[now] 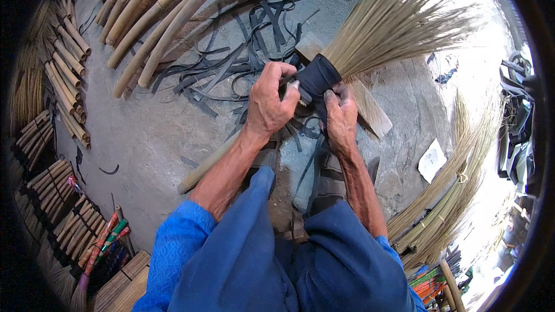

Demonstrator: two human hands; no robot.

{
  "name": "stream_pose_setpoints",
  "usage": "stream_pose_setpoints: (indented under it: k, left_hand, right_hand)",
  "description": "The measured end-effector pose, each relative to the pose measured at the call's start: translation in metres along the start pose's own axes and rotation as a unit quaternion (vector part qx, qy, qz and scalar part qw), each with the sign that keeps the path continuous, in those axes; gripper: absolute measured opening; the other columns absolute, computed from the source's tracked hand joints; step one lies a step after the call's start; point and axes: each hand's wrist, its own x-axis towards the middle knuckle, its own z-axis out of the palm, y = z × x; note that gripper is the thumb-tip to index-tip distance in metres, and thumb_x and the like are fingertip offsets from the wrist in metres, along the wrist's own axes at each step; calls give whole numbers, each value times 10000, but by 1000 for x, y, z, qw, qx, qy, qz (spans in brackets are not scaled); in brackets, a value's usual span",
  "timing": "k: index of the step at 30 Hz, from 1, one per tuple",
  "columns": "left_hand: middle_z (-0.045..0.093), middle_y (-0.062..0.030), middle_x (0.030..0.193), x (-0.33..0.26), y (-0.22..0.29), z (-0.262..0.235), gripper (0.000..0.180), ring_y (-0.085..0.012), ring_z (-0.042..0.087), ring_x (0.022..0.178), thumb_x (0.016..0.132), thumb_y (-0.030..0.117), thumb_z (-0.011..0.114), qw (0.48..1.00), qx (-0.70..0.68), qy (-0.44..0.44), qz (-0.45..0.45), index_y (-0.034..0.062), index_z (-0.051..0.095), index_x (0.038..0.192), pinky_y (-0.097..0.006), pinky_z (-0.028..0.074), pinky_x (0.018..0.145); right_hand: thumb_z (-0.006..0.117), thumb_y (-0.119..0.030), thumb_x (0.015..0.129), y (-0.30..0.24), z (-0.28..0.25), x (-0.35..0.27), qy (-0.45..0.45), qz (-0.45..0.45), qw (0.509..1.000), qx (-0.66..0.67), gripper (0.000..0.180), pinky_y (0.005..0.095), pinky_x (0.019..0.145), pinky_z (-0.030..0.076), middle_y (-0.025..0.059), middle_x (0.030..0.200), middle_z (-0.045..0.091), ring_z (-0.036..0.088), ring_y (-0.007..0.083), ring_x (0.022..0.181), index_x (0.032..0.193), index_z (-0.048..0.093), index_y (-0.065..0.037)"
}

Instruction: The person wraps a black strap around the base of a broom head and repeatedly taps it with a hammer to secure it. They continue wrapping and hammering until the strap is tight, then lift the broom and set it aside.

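Note:
A broom head of pale dry grass stalks (396,26) fans out to the upper right. Black rubber strip is wrapped round its bound end (318,77). My left hand (270,99) grips this wrapped end from the left, thumb and fingers closed on it. On the near right side my right hand (342,110) pinches the rubber strip (313,164) close to the wrap. A long tail of that strip hangs down between my shoes. The fingertips of both hands are partly hidden by the broom head.
Loose black rubber strips (254,52) lie tangled on the ground ahead. A wooden board (373,110) sits under the broom head. Bamboo poles (173,29) fill the upper left, with bundled sticks (69,81) along the left. Grass bundles (445,202) and white paper (432,160) lie right.

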Motion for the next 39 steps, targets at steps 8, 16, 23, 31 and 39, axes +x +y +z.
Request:
stream_pose_setpoints:
  k: [8, 16, 23, 31, 39]
  left_hand:
    - [666, -263, 1322, -19, 18, 8, 832, -488, 719, 1111, 810, 238, 881, 981, 162, -97, -40, 17, 516, 1524, -519, 594, 976]
    - [747, -239, 1260, -28, 21, 21, 677, -455, 746, 1129, 868, 303, 858, 979, 120, -157, -45, 37, 603, 1436, -500, 602, 964]
    - [783, -251, 1007, -22, 17, 33, 731, -485, 769, 1000, 822, 499, 928, 960, 215, -159, -79, 51, 624, 1314, -553, 613, 852]
    - [768, -309, 1010, -19, 22, 29, 632, -541, 754, 954, 864, 479, 862, 949, 134, -229, -170, 4, 593, 1182, -613, 602, 837]
    - [625, -247, 1190, -26, 23, 39, 615, -517, 670, 1086, 811, 354, 880, 980, 150, -115, -67, 29, 582, 1239, -587, 576, 893]
  right_hand:
    - [616, -294, 1150, -22, -11, -14, -26, -55, 997, -52, 321, 354, 824, 507, 49, 934, 654, 569, 150, 888, 1097, 685, 15]
    - [624, -299, 1161, -59, -30, -39, -18, -48, 993, -107, 380, 298, 696, 412, -32, 816, 453, 413, 94, 799, 898, 543, -37]
    - [680, -362, 1109, -108, -37, -65, 8, 101, 978, 182, 282, 269, 505, 406, -23, 843, 631, 543, 79, 622, 979, 671, -112]
    - [675, -379, 1108, -102, -48, -111, 2, 154, 983, 96, 316, 255, 528, 395, -54, 749, 558, 507, 54, 592, 945, 664, -109]
    - [646, -441, 1121, -104, -49, -117, -25, 158, 985, 69, 390, 261, 559, 389, -43, 745, 571, 515, 68, 601, 912, 648, -112]
